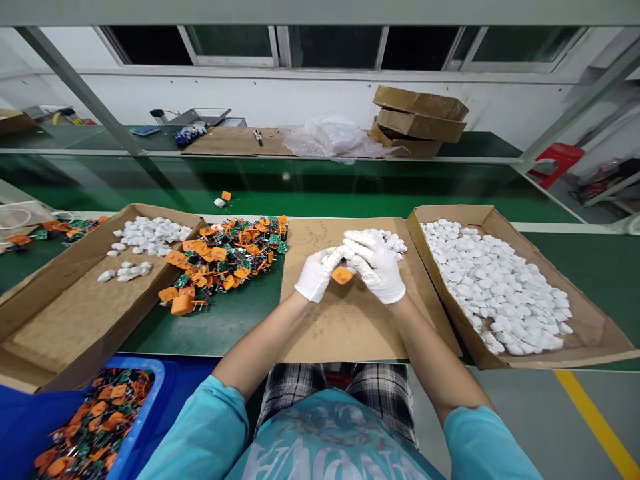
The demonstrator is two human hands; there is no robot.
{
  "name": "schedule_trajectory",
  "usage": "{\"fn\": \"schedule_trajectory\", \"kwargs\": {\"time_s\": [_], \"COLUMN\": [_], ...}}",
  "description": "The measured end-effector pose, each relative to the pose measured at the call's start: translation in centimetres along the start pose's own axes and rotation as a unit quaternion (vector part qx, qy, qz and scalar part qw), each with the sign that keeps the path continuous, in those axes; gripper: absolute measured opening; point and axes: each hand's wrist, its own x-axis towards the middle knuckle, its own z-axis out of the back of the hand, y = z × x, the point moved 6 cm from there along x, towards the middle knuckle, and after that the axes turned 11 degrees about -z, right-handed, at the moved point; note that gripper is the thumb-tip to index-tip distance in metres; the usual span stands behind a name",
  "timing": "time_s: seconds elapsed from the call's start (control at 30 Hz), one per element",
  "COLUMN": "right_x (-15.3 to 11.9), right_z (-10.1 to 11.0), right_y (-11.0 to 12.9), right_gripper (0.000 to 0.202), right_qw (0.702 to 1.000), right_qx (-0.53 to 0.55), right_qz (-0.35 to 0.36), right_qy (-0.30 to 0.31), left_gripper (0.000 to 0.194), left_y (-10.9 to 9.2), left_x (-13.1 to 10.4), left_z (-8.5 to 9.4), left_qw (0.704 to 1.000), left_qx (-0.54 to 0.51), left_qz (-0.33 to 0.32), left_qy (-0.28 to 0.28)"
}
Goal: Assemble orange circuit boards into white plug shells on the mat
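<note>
There is only one view, from a camera worn on the seated person's head, looking forward and steeply down over their own lap and forearms onto the green bench (235, 320), near enough that the two gloved hands (350, 270) sit at the middle of the frame. It faces straight across the bench toward the far white wall and the row of dark windows (330, 47), with a second green surface running along that wall. The lens is wide, so the edges bow, taking in the cardboard trays to either side and a strip of floor with a yellow line (595, 420) at the lower right.
</note>
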Motion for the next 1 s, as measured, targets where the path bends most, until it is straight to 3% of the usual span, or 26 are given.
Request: {"fn": "schedule_trajectory", "kwargs": {"time_s": [0.07,0.17,0.23,0.37,0.47,0.6,0.7,0.87,1.0], "right_x": [0.0,-0.2,-0.4,-0.8,-0.8,-0.5,-0.6,-1.0,-1.4], "right_z": [-0.2,-0.4,-0.4,0.3,0.4,-0.9,-1.7,-2.5,-3.4], "right_y": [0.1,0.2,-0.1,-1.5,-0.9,1.2,1.9,1.3,0.5], "right_gripper": [0.034,0.036,0.031,0.026,0.026,0.029,0.029,0.018,0.024], "right_qw": [0.999,0.998,0.999,0.993,0.992,0.999,0.999,0.988,0.966], "right_qx": [0.022,0.046,0.05,0.051,0.035,0.001,0.03,0.134,0.23], "right_qz": [0.002,0.012,0.006,-0.077,-0.07,0.008,0.013,-0.059,-0.111], "right_qy": [0.038,0.045,0.02,-0.071,-0.104,-0.053,-0.028,-0.041,-0.045], "left_gripper": [0.048,0.05,0.05,0.052,0.047,0.043,0.045,0.049,0.051], "left_y": [0.5,0.9,1.0,1.0,0.7,-0.2,-1.1,-2.0,-2.1], "left_x": [0.3,0.2,-0.1,-0.9,-1.1,-1.1,-1.3,-1.8,-2.0], "left_z": [0.1,-0.6,-1.0,-1.8,-2.1,-0.8,0.3,0.5,0.9], "left_qw": [0.999,0.994,0.991,0.987,0.992,0.998,0.988,0.981,0.972], "left_qx": [-0.023,-0.072,-0.081,-0.079,-0.09,0.001,0.089,0.135,0.18], "left_qz": [0.026,0.062,0.068,0.087,0.04,-0.056,-0.09,-0.115,-0.125], "left_qy": [0.002,0.053,0.085,0.113,0.08,-0.032,-0.093,-0.082,-0.081]}}
